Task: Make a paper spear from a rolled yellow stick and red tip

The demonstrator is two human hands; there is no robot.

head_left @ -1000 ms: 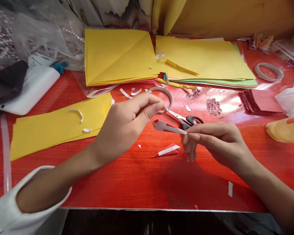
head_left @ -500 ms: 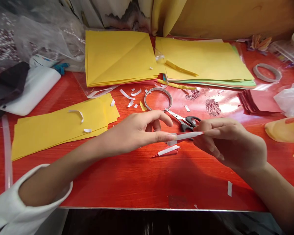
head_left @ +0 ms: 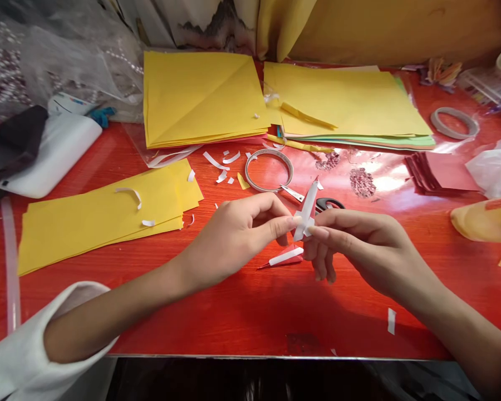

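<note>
Between my two hands is a small folded red paper piece (head_left: 308, 207) with white tape strips on it, its tip pointing up and away. My left hand (head_left: 254, 228) pinches its lower left side with thumb and forefinger. From the right, my right hand (head_left: 354, 239) pinches the lower right side, its other fingers curled below. A second red paper piece with a white strip (head_left: 283, 258) lies on the table just under my hands. Behind the held piece, scissors (head_left: 329, 204) with black handles are partly hidden. Their tip touches a tape roll (head_left: 269, 170).
Yellow paper strips (head_left: 108, 214) lie at left. Two stacks of yellow sheets (head_left: 200, 100) stand at the back. White scraps (head_left: 217, 161) are scattered mid-table. Dark red paper squares (head_left: 446, 171), another tape roll (head_left: 455, 123) and a yellow bottle-like object (head_left: 484, 219) are at right.
The folded paper piece has turned from lying sideways to pointing away from me. My right hand has shifted from its tip to its lower end, and both thumbs now meet there.
</note>
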